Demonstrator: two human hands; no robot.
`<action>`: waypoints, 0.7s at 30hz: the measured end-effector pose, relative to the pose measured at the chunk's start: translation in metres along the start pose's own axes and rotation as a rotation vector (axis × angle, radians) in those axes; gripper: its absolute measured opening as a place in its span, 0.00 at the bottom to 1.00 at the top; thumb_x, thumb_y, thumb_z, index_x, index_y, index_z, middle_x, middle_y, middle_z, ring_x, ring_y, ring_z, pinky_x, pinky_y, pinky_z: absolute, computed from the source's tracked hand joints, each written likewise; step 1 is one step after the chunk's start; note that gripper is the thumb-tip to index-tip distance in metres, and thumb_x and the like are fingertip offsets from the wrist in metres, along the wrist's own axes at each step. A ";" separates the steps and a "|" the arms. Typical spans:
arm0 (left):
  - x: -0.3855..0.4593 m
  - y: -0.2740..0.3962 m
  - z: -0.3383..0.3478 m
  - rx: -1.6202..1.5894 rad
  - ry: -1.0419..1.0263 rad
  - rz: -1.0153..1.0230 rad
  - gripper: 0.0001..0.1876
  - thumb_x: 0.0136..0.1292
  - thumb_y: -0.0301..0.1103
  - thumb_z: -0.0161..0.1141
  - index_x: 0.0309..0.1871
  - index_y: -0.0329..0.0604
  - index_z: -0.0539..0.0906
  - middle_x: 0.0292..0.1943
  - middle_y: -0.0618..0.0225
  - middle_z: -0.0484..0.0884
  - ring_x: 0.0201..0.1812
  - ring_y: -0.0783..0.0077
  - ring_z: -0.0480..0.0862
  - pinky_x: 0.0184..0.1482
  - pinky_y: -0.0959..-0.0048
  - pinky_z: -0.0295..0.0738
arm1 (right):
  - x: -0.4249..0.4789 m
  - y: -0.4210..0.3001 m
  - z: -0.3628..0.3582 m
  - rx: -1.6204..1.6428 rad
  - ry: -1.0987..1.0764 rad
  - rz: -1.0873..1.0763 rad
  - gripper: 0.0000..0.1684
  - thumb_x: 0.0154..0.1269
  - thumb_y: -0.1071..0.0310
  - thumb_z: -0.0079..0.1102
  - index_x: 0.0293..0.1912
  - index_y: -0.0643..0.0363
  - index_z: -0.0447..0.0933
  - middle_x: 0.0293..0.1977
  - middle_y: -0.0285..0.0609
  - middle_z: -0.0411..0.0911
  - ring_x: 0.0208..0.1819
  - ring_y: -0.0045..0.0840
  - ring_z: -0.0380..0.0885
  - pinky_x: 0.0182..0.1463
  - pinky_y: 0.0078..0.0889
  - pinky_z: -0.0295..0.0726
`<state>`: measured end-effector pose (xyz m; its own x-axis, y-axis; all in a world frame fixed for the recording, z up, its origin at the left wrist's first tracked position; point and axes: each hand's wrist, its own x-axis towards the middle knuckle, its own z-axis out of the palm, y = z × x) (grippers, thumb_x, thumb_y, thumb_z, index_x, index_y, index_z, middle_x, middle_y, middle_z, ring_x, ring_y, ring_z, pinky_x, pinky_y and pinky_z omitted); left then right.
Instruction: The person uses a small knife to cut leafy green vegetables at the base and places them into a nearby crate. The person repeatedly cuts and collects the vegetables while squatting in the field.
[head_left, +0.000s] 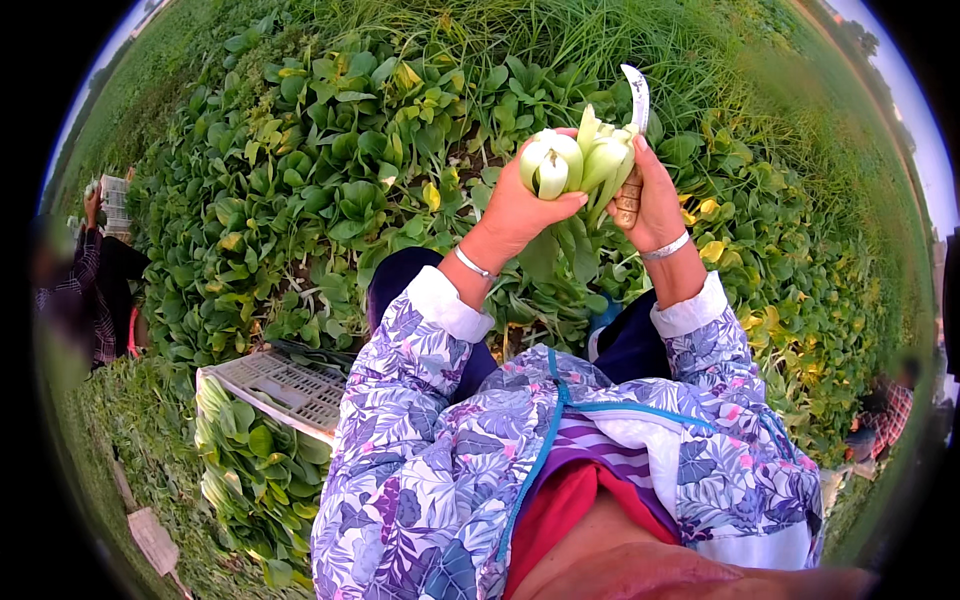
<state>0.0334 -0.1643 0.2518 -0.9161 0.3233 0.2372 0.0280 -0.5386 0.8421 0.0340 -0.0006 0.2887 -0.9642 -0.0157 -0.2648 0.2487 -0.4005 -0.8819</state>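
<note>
My left hand (525, 196) is closed around a head of leafy greens (551, 161) resembling bok choy, its pale base turned up towards me. More pale green stalks (606, 159) are bunched right beside it, between my two hands, and their leaves hang below. My right hand (654, 196) grips the wooden handle (628, 199) of a curved harvesting knife, with the thumb against the stalks. The hooked metal blade (637, 94) points away from me, just past the stalk ends. Part of the blade is hidden behind the stalks and thumb.
Dense leafy greens (360, 180) grow ahead, with tall grass (622, 37) beyond. Left of me lies a plastic crate (289, 386), with harvested greens (259, 465) stacked alongside. One person (94, 277) is at far left near another crate (115, 199); another person (889, 416) is at far right.
</note>
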 end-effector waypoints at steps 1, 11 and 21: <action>0.000 0.003 0.001 0.002 0.000 0.015 0.38 0.45 0.18 0.64 0.63 0.39 0.63 0.54 0.67 0.72 0.54 0.74 0.72 0.58 0.74 0.65 | -0.002 -0.001 0.008 -0.002 -0.017 -0.002 0.14 0.66 0.54 0.49 0.43 0.52 0.68 0.24 0.29 0.71 0.17 0.12 0.69 0.16 0.15 0.69; -0.003 -0.024 -0.004 -0.173 0.171 -0.086 0.38 0.50 0.15 0.53 0.67 0.40 0.55 0.60 0.59 0.65 0.60 0.62 0.68 0.62 0.65 0.61 | 0.004 -0.012 0.016 -0.401 -0.202 -0.112 0.15 0.68 0.54 0.45 0.41 0.56 0.63 0.15 0.30 0.62 0.10 0.12 0.58 0.10 0.16 0.57; 0.018 -0.035 0.032 0.077 0.025 -0.230 0.28 0.51 0.16 0.55 0.59 0.32 0.66 0.51 0.59 0.74 0.48 0.64 0.77 0.53 0.68 0.70 | -0.024 -0.085 -0.028 -1.090 -0.055 -0.575 0.26 0.52 0.47 0.60 0.39 0.61 0.71 0.29 0.47 0.76 0.33 0.40 0.75 0.39 0.36 0.72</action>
<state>0.0291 -0.1151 0.2423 -0.9115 0.4106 0.0237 -0.1530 -0.3919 0.9072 0.0389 0.0599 0.3592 -0.9549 -0.1386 0.2625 -0.2911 0.6105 -0.7365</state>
